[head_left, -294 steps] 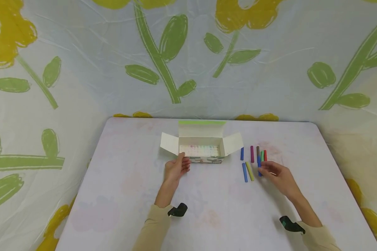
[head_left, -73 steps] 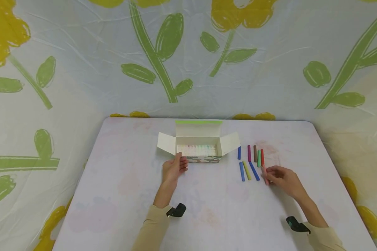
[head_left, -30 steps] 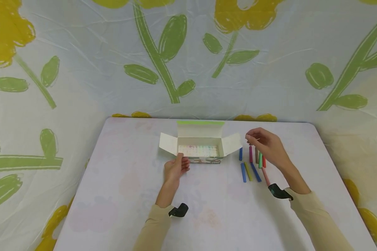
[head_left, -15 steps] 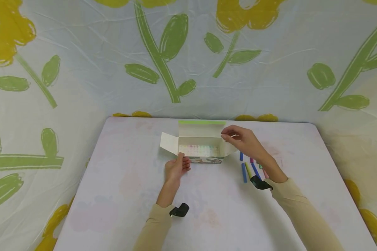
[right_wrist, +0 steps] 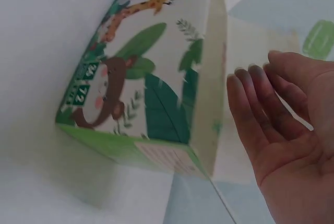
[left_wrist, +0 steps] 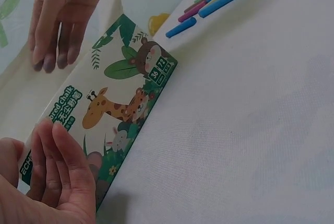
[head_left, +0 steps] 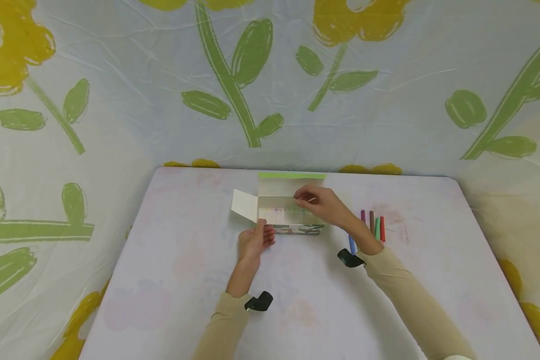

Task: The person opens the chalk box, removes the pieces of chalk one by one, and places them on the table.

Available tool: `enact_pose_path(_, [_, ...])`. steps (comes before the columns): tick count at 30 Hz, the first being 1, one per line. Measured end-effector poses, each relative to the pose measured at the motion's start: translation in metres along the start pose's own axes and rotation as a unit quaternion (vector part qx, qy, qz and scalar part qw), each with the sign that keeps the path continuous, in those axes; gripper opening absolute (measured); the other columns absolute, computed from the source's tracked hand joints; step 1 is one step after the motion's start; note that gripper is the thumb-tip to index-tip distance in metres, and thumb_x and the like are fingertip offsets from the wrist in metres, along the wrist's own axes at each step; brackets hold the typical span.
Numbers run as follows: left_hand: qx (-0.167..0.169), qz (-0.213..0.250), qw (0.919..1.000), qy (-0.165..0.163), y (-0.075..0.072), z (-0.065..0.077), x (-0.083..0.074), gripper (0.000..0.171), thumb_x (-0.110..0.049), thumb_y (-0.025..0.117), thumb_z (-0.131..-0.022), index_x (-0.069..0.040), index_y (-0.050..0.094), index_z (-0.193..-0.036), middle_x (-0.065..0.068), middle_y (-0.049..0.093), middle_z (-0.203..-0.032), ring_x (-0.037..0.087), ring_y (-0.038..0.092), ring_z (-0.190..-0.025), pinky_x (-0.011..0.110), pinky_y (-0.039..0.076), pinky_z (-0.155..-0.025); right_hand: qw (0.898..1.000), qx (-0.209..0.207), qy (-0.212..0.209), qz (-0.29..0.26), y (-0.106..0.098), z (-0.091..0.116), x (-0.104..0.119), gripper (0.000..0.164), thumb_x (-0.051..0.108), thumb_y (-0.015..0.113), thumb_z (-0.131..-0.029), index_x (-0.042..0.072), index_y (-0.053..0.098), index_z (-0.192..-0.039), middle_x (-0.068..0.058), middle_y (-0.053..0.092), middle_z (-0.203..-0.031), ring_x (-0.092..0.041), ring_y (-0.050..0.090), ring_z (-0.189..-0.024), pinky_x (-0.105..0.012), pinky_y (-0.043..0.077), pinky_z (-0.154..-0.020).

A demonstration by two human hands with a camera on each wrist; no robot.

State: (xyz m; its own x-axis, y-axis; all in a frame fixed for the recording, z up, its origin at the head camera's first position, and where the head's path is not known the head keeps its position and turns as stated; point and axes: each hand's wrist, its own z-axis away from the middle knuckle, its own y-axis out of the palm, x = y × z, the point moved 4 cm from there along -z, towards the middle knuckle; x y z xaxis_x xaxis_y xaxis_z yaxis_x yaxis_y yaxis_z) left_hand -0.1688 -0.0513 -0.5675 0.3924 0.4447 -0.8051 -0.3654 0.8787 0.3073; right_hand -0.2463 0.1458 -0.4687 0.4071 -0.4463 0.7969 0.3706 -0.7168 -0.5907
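Observation:
An open cardboard chalk box point(head_left: 303, 230) stands on the table, with rows of chalk point(head_left: 272, 215) inside. Its printed front point(left_wrist: 115, 104) shows a giraffe and other animals. My left hand point(head_left: 251, 243) holds the box's front left corner, thumb at the rim and fingers against the front. Above the box's right half hovers my right hand point(head_left: 320, 204), loosely bent; its stained fingertips point(right_wrist: 240, 78) hold nothing visible. Part of the chalk inside and the right flap are hidden by that hand.
Right of the box lie loose chalk sticks: purple point(head_left: 363, 216), brown point(head_left: 372, 221), green point(head_left: 377, 229), red point(head_left: 382, 229) and blue point(head_left: 351, 245). My right forearm covers others. A flowered cloth point(head_left: 162, 75) hangs behind the table point(head_left: 162, 300).
My right hand left a dark blue chalk, then a pink one, lying beside the other sticks, and has moved left over the box. The left hand has stayed at the box.

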Motion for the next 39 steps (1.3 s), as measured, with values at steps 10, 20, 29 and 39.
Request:
enact_pose_path(10, [-0.002,0.005,0.9999,0.010,0.001,-0.002,0.001,0.029,-0.019,0.061,-0.098,0.003,0.071,-0.083,0.006,0.069,-0.072,0.010,0.063,-0.061,0.023,0.058,-0.060,0.995,0.089,-0.036,0.007,0.032,-0.013,-0.012,0.019,0.003,0.071,-0.096,-0.008,0.068,-0.111,-0.012,0.071,-0.102,-0.027,0.068,-0.097,-0.044,0.059,-0.088])
enact_pose_path(20, [-0.003,0.000,0.9999,0.017,0.002,0.000,0.000,0.029,-0.018,0.061,-0.098,0.004,0.072,-0.083,0.006,0.069,-0.072,0.010,0.063,-0.060,0.022,0.058,-0.060,0.987,0.157,-0.013,0.042,0.047,-0.020,-0.024,0.019,0.003,0.072,-0.096,-0.008,0.068,-0.112,-0.019,0.071,-0.106,-0.031,0.069,-0.098,-0.042,0.059,-0.088])
enact_pose_path(29, [0.011,0.005,0.9999,0.006,0.001,0.001,-0.002,0.031,-0.018,0.059,-0.101,0.009,0.071,-0.092,0.006,0.070,-0.074,0.010,0.063,-0.063,0.023,0.058,-0.062,0.968,0.233,0.023,0.088,0.051,-0.028,-0.026,0.013,-0.003,0.067,-0.096,-0.006,0.072,-0.109,-0.016,0.071,-0.103,-0.026,0.066,-0.093,-0.035,0.056,-0.085])
enact_pose_path(39, [-0.010,0.010,0.9998,0.017,0.003,0.001,0.000,0.029,-0.017,0.059,-0.099,0.005,0.071,-0.086,0.006,0.069,-0.072,0.009,0.063,-0.061,0.022,0.058,-0.061,0.950,0.296,0.036,0.096,0.057,-0.035,-0.029,0.014,0.002,0.064,-0.100,0.000,0.075,-0.109,-0.004,0.072,-0.099,-0.012,0.060,-0.086,-0.031,0.055,-0.084])
